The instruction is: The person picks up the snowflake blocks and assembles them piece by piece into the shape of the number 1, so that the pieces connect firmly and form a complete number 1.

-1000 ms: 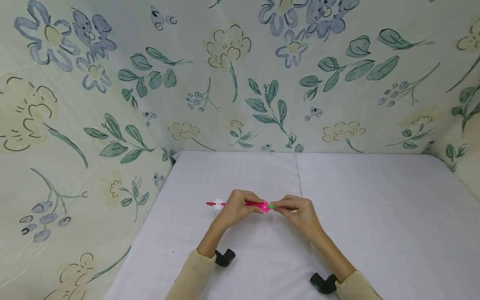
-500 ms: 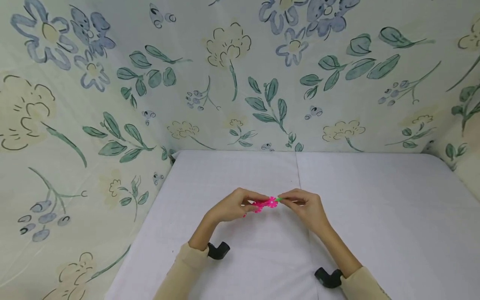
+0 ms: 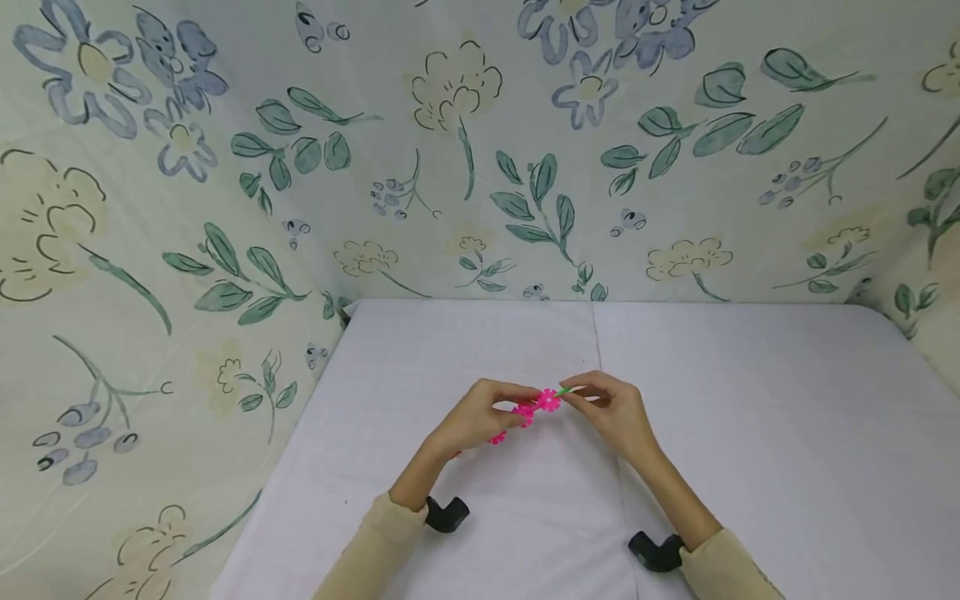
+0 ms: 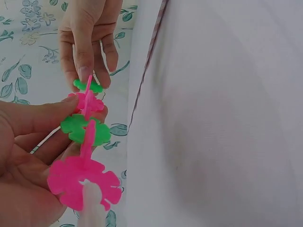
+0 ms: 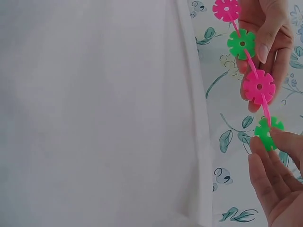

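Note:
A chain of notched flower-shaped interlocking discs (image 3: 549,401) stretches between the two hands above the white table. My left hand (image 3: 476,417) holds the chain partway along, thumb on one side and fingers behind. At its right end my right hand (image 3: 611,412) pinches a green disc (image 5: 269,134) between thumb and fingertips. A pink disc (image 5: 259,87) links to that green one, followed by another green disc (image 5: 242,44) and a further pink disc (image 5: 226,9). In the left wrist view, a white disc (image 4: 92,205) slots edge-on into the nearest pink disc (image 4: 84,183).
The table (image 3: 750,417) wears a white cloth with a seam running front to back. Floral fabric (image 3: 465,150) hangs behind and at the sides. A black wrist device (image 3: 447,515) sits at the left cuff, another (image 3: 655,552) at the right.
Both hands shift slightly right and the right hand rises a little. The chain, nearly level before with its red and white tail out left, now slants up to the right, pink faces showing.

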Tool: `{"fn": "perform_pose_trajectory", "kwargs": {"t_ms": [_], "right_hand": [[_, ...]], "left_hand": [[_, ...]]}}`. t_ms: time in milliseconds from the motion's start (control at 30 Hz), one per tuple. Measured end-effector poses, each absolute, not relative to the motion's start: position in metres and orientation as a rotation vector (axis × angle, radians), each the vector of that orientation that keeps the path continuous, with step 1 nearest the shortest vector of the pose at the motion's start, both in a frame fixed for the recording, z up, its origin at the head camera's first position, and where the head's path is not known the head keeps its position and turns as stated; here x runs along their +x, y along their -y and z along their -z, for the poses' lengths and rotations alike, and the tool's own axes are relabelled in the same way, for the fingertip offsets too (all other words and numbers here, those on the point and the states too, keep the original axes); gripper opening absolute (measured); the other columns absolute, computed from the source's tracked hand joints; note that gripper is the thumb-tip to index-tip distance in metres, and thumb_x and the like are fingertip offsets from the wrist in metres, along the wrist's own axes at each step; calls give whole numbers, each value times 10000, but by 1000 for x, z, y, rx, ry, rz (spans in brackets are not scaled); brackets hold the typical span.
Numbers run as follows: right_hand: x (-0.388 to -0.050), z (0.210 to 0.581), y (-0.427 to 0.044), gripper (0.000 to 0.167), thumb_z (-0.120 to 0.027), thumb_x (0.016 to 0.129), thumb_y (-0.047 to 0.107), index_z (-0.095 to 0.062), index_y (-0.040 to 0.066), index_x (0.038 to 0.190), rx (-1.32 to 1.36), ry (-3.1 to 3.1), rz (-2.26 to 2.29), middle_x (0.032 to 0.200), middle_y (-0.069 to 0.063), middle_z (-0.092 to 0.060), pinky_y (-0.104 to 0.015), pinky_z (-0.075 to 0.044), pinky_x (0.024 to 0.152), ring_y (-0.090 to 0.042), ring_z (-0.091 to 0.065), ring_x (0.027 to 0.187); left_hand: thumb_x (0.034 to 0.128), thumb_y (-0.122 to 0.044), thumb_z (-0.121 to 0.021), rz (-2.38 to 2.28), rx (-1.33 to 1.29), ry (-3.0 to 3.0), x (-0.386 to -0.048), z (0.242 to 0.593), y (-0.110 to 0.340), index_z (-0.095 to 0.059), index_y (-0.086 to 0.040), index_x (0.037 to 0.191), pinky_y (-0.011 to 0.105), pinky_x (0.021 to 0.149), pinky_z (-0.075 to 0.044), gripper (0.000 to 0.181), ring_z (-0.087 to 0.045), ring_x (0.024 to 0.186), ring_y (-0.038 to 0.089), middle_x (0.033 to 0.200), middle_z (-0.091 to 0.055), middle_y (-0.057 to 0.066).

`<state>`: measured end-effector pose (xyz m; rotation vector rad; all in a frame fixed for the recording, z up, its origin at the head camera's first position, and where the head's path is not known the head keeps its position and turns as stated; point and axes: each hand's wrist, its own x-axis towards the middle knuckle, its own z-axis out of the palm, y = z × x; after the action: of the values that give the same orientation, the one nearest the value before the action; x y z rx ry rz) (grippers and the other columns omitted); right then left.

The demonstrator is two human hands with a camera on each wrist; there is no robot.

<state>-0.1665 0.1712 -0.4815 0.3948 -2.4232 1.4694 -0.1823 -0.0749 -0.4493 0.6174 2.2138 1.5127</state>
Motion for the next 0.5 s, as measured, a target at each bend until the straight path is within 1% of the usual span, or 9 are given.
{"fn": "perform_pose_trajectory", "kwargs": {"t_ms": [67, 100, 200, 300, 333, 367, 400, 433, 500], "right_hand": [[-166, 481, -170, 289, -821, 875, 58, -761, 107, 1153, 350, 2429, -1490, 1131, -93, -762, -125, -574, 758, -286, -771, 931], [-165, 481, -169, 323, -819, 876, 53, -743, 91, 1188, 318, 2429, -1503, 1146, -108, -755, -119, -572, 757, -287, -773, 934], [-160, 481, -163, 409, -779, 908, 27, -665, 41, 1301, 233, 2413, -1637, 1146, -179, -728, -134, -587, 756, -226, -780, 913], [-153, 481, -152, 508, -713, 955, 10, -548, 8, 1436, 221, 2367, -1871, 1108, -267, -693, -218, -624, 774, -184, -786, 889], [-151, 482, -148, 541, -694, 970, 13, -506, 13, 1478, 232, 2353, -1950, 1107, -290, -681, -258, -635, 775, -195, -789, 888], [-150, 482, -143, 586, -681, 980, 14, -457, 19, 1521, 249, 2344, -2011, 1109, -308, -670, -297, -641, 779, -218, -791, 894], [-149, 483, -139, 638, -682, 981, 21, -409, 28, 1557, 265, 2338, -2054, 1112, -319, -666, -326, -643, 785, -244, -793, 900], [-148, 484, -135, 680, -689, 978, 26, -376, 40, 1581, 275, 2340, -2066, 1114, -317, -673, -334, -643, 788, -262, -792, 901], [-147, 485, -129, 756, -715, 961, 33, -330, 62, 1611, 280, 2349, -2059, 1109, -301, -691, -316, -640, 799, -255, -792, 896]], "left_hand": [[969, -23, -689, -1529, 583, -2227, -181, 451, 73, -696, -143, 1355, 204, 621, -504, 404, -696, 980, 324, 1314, -706, 74], [969, -28, -692, -1538, 561, -2238, -180, 451, 72, -695, -146, 1355, 206, 575, -467, 404, -682, 908, 345, 1314, -706, 74], [958, -35, -712, -1575, 515, -2314, -179, 453, 68, -689, -144, 1363, 181, 559, -451, 421, -676, 953, 302, 1312, -714, 70], [950, -18, -713, -1616, 503, -2398, -179, 455, 64, -652, -124, 1406, 167, 629, -499, 472, -685, 1107, 266, 1320, -720, 62], [949, -10, -710, -1631, 511, -2419, -180, 457, 62, -634, -112, 1423, 163, 672, -512, 490, -661, 1216, 253, 1323, -720, 64], [948, -6, -710, -1647, 517, -2432, -180, 458, 61, -616, -104, 1439, 163, 711, -522, 510, -649, 1258, 258, 1326, -719, 65], [948, -4, -710, -1665, 527, -2439, -180, 459, 59, -598, -94, 1455, 161, 762, -531, 527, -632, 1297, 257, 1331, -717, 65], [949, -2, -708, -1688, 531, -2431, -181, 460, 58, -581, -86, 1468, 173, 765, -536, 541, -624, 1311, 270, 1337, -712, 73], [950, -11, -712, -1720, 534, -2418, -181, 463, 56, -569, -79, 1477, 180, 792, -552, 551, -618, 1316, 272, 1348, -703, 80]]}}
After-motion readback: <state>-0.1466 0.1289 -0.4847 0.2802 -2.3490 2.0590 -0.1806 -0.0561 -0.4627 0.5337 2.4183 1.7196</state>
